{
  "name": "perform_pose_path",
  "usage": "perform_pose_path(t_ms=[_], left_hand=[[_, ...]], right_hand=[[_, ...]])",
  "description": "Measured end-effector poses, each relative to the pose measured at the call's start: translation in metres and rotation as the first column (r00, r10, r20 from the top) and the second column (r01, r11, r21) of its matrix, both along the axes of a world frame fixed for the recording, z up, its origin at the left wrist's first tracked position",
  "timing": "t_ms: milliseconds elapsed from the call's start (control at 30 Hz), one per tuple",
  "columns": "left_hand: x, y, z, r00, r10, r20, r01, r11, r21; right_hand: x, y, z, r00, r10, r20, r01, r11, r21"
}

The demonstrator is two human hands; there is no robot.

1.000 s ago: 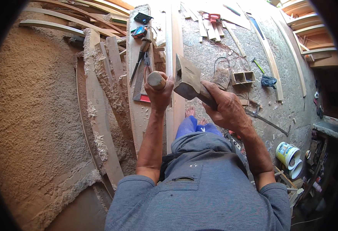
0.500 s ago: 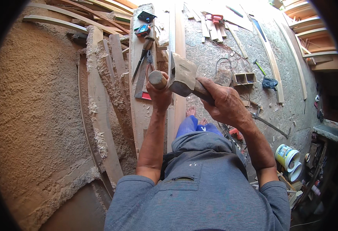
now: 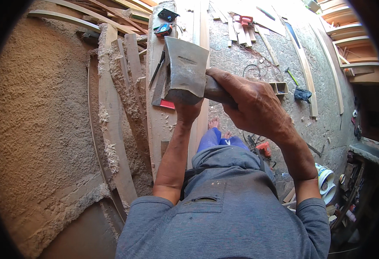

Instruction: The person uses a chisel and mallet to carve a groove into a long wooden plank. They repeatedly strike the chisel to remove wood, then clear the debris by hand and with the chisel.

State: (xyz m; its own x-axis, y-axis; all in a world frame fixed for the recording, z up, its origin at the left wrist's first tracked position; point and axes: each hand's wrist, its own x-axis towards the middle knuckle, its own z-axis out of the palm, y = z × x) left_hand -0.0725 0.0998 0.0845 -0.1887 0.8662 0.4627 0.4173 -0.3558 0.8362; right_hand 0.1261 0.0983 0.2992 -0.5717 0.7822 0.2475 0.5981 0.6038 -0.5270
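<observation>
My right hand point(image 3: 256, 103) is closed around the short handle of an axe point(image 3: 187, 64), whose broad, worn metal head is raised toward the view. Beneath that head, my left hand point(image 3: 188, 113) is mostly covered; its fingers and the round wooden handle they gripped a moment ago are hidden now. Both hands are above a long pale plank point(image 3: 158, 134). Beside the axe head on the plank are a dark pointed tool point(image 3: 157, 69) and a flat tool with a red end point(image 3: 167, 104).
A blue and orange tape measure point(image 3: 163, 30) and a small black box point(image 3: 168, 14) lie farther along the plank. Shavings-covered boards point(image 3: 111, 108) stand on the left. On the floor to the right are long wood strips point(image 3: 304, 64), a green-handled hammer point(image 3: 292, 76) and white buckets point(image 3: 325, 181).
The axe head has moved left and up in view, over my left hand. It now covers the wooden handle, the pliers and most of the left fingers.
</observation>
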Motion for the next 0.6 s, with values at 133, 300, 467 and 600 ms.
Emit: perform_pose_path(t_ms=[133,300,467,600], left_hand=[[-0.008,-0.002,0.0,0.999,-0.016,-0.045,0.016,1.0,0.008],[0.002,-0.002,0.004,0.996,-0.085,-0.004,0.085,0.996,0.012],[0.001,-0.008,0.01,0.99,-0.138,0.01,0.138,0.981,-0.139],[0.013,-0.026,0.076,0.971,-0.051,-0.234,0.108,0.966,0.234]], right_hand=[[-0.01,0.004,0.002,0.934,0.052,0.353,0.003,0.988,-0.154],[0.004,-0.001,-0.001,0.988,0.048,0.144,-0.035,0.995,-0.089],[0.0,-0.006,-0.003,0.935,0.043,0.352,0.029,0.98,-0.199],[0.017,-0.01,-0.023,0.978,0.033,0.204,0.017,0.97,-0.242]])
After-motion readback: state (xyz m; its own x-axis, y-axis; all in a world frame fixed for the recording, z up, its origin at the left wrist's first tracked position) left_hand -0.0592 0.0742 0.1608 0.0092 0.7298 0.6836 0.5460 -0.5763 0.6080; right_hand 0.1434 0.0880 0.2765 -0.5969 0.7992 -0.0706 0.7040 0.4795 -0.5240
